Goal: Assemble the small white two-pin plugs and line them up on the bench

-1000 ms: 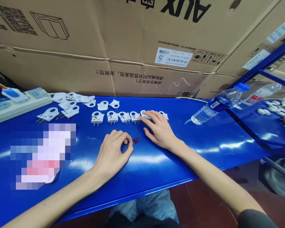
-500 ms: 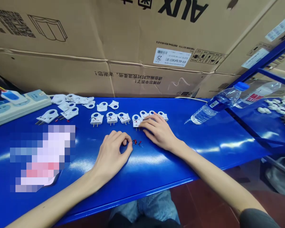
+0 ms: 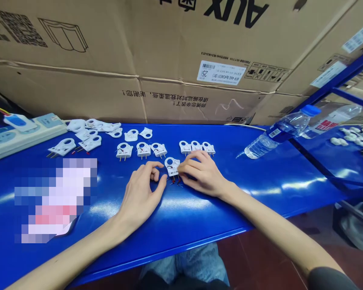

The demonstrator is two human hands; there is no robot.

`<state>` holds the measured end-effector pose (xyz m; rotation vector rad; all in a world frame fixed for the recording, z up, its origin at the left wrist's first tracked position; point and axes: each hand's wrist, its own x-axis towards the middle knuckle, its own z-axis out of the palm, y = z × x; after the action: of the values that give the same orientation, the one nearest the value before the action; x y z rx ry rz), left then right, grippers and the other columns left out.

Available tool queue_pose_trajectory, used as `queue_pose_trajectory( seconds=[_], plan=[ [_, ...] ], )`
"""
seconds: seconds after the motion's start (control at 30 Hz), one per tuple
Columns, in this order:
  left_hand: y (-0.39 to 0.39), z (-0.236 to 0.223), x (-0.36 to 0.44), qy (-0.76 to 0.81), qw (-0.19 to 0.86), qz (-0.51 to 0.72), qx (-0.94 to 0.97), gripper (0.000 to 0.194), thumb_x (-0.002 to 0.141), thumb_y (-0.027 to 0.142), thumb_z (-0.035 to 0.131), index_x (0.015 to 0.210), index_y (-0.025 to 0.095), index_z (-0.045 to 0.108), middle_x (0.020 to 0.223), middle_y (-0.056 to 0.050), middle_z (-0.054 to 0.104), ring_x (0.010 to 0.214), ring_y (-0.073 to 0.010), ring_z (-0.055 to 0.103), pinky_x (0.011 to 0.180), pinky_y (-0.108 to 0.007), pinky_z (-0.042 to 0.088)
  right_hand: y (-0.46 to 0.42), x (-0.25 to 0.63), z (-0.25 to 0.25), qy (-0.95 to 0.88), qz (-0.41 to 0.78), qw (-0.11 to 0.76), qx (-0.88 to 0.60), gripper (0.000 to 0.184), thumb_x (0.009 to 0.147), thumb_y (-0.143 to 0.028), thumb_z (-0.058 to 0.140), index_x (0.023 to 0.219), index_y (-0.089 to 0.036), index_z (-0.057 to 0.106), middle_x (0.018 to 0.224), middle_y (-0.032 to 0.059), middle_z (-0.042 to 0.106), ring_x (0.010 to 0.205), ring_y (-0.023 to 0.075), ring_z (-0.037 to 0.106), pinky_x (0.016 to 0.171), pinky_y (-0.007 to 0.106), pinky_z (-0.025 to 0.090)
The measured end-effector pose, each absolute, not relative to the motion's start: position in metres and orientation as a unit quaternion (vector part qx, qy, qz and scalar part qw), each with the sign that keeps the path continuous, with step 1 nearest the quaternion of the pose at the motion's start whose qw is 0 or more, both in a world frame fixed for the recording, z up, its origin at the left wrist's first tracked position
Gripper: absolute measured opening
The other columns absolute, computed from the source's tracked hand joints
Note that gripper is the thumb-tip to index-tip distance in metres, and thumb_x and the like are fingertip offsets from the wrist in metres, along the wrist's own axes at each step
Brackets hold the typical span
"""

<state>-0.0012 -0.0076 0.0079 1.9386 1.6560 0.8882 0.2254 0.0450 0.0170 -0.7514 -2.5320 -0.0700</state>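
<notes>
My right hand (image 3: 201, 171) grips the right side of a white two-pin plug piece (image 3: 172, 166) with a round hole in its top. To the left of that piece, my left hand (image 3: 147, 189) is open, thumb and index finger apart with nothing between them. Small red parts with thin wire legs (image 3: 173, 181) lie on the blue table just below the plug piece, by its pins. Behind my hands stand more white plug pieces in a row, among them a left group (image 3: 143, 150) and a right group (image 3: 196, 146).
Loose white plug pieces (image 3: 93, 128) lie at the back left beside a power strip (image 3: 27, 135). A blurred-out object (image 3: 60, 197) lies on the left. A water bottle (image 3: 278, 133) leans at right near a blue metal frame (image 3: 326, 90). Cardboard (image 3: 169, 60) walls the back.
My right hand has drawn one plug piece out of the row, toward me and slightly left. My left thumb and index finger have moved apart, away from the small red parts.
</notes>
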Motion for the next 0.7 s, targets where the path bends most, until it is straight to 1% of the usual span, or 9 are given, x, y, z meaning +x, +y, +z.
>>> queue_pose_trajectory(
  seconds=[0.13, 0.23, 0.33, 0.43, 0.57, 0.7],
  plan=[
    [-0.007, 0.010, -0.002, 0.600, 0.233, 0.325, 0.693, 0.021, 0.096, 0.040, 0.053, 0.108, 0.025, 0.061, 0.077, 0.002, 0.059, 0.078, -0.0211, 0.059, 0.080, -0.039, 0.045, 0.043, 0.226, 0.018, -0.928, -0.042, 0.279, -0.243, 0.010, 0.100, -0.020, 0.064, 0.105, -0.024, 0.071, 0.105, 0.0010, 0.079, 0.106, 0.0219, 0.062, 0.094, 0.039, 0.047],
    [-0.007, 0.014, -0.002, 0.594, 0.240, 0.330, 0.693, 0.020, 0.097, 0.040, 0.051, 0.100, 0.025, 0.063, 0.075, 0.002, 0.060, 0.077, -0.0208, 0.059, 0.078, -0.037, 0.044, 0.043, 0.227, 0.018, -0.927, -0.058, 0.293, -0.225, 0.012, 0.101, -0.022, 0.063, 0.109, -0.024, 0.071, 0.108, 0.0006, 0.079, 0.106, 0.0216, 0.062, 0.094, 0.039, 0.048],
    [-0.007, 0.017, -0.001, 0.591, 0.245, 0.337, 0.691, 0.022, 0.099, 0.041, 0.050, 0.094, 0.025, 0.064, 0.074, 0.002, 0.061, 0.075, -0.0203, 0.058, 0.077, -0.036, 0.043, 0.044, 0.228, 0.017, -0.931, -0.064, 0.285, -0.221, 0.014, 0.102, -0.023, 0.062, 0.111, -0.024, 0.072, 0.110, 0.0010, 0.079, 0.107, 0.0215, 0.062, 0.094, 0.040, 0.049],
    [-0.008, 0.019, 0.000, 0.592, 0.250, 0.341, 0.686, 0.024, 0.100, 0.041, 0.049, 0.091, 0.025, 0.065, 0.074, 0.002, 0.062, 0.074, -0.0198, 0.057, 0.077, -0.036, 0.042, 0.044, 0.229, 0.016, -0.930, -0.067, 0.288, -0.217, 0.014, 0.102, -0.024, 0.062, 0.111, -0.024, 0.073, 0.110, 0.0006, 0.079, 0.107, 0.0215, 0.061, 0.094, 0.039, 0.049],
    [-0.009, 0.019, 0.000, 0.587, 0.260, 0.351, 0.682, 0.024, 0.099, 0.040, 0.050, 0.087, 0.024, 0.064, 0.072, 0.002, 0.060, 0.071, -0.0181, 0.054, 0.075, -0.036, 0.042, 0.044, 0.229, 0.017, -0.933, -0.067, 0.280, -0.217, 0.016, 0.103, -0.024, 0.060, 0.111, -0.024, 0.073, 0.110, 0.0020, 0.078, 0.107, 0.0222, 0.060, 0.093, 0.039, 0.050],
    [-0.009, 0.018, 0.001, 0.576, 0.268, 0.362, 0.682, 0.022, 0.098, 0.036, 0.052, 0.085, 0.023, 0.064, 0.073, 0.003, 0.058, 0.071, -0.0162, 0.053, 0.075, -0.034, 0.041, 0.045, 0.228, 0.018, -0.929, -0.061, 0.280, -0.236, 0.015, 0.103, -0.021, 0.060, 0.110, -0.022, 0.073, 0.108, 0.0029, 0.079, 0.105, 0.0224, 0.060, 0.092, 0.039, 0.050]
  ],
)
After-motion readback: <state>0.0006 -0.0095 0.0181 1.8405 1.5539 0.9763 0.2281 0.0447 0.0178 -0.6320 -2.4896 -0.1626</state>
